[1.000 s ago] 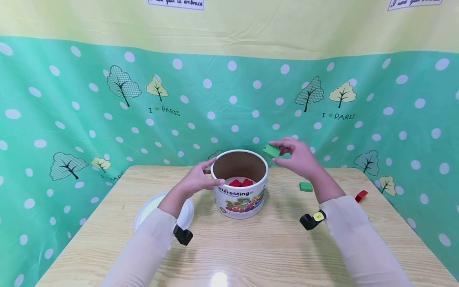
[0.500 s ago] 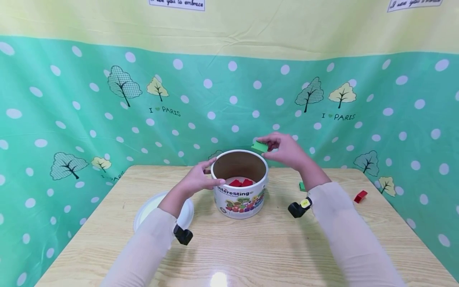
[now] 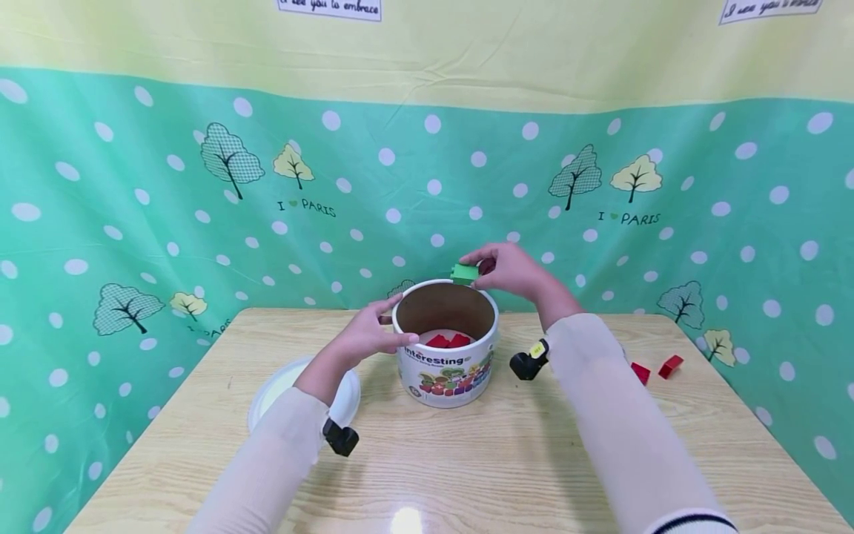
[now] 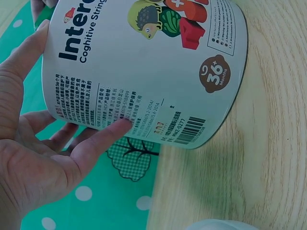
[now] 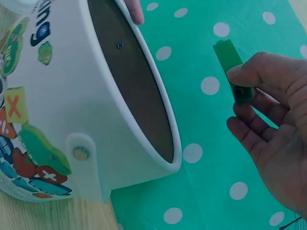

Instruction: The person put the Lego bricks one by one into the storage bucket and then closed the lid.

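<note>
In the head view, my left hand (image 3: pixel 370 331) holds the left side of a white bucket (image 3: pixel 440 378) with printed pictures. Its thumb lies at the front of the rim, and the other fingers reach round the outer side. In the left wrist view, one finger lies along the label. My right hand (image 3: pixel 514 273) pinches a green building block (image 3: pixel 464 274) between thumb and fingers, at the back right of the bucket's rim. The right wrist view shows that green block (image 5: pixel 230 60) apart from the rim. Red blocks (image 3: pixel 458 340) lie at the bottom of the bucket.
A white round lid (image 3: pixel 347 397) lies on the wooden table (image 3: pixel 440 460), partly under the left forearm. Two red blocks (image 3: pixel 670 366) lie to the right, one partly hidden by the right sleeve. A green polka-dot cloth (image 3: pixel 320 178) hangs behind the table.
My right hand has moved left with the green block to the bucket's rim. The right forearm now covers another green block on the table and uncovers a red one. My left hand stays put.
</note>
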`<state>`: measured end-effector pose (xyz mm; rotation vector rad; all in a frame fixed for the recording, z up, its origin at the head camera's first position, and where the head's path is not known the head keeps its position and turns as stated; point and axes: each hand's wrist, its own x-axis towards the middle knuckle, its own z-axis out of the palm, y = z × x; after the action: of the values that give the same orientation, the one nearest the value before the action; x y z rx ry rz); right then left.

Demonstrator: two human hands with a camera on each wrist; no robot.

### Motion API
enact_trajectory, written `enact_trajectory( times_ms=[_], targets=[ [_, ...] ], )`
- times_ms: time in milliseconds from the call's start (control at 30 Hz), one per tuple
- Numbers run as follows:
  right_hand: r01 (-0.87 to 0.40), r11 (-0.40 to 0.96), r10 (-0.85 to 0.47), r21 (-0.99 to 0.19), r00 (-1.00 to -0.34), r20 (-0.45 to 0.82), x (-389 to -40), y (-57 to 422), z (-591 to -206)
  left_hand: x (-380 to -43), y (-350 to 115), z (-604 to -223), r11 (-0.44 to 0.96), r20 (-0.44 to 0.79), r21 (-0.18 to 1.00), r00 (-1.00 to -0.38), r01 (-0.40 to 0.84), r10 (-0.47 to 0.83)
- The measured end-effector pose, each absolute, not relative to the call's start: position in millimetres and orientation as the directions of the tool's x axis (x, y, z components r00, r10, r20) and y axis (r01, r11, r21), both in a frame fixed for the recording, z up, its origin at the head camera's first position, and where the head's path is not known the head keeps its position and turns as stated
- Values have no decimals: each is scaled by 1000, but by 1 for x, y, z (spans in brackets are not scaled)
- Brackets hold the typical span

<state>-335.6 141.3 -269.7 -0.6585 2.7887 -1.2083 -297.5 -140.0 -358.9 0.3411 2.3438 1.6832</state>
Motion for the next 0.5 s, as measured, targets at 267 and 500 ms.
enact_trajectory(
  times_ms=[267, 500],
  targets=[
    [-300, 614, -372, -731, -926, 67, -346, 137, -272, -298, -141, -360, 315, -56, 948, -944, 53, 326],
    [-264, 645, -361, -717, -932, 19, -354, 134, -286, -301, -142, -362, 338, -65, 940, -947, 48, 315]
  ],
)
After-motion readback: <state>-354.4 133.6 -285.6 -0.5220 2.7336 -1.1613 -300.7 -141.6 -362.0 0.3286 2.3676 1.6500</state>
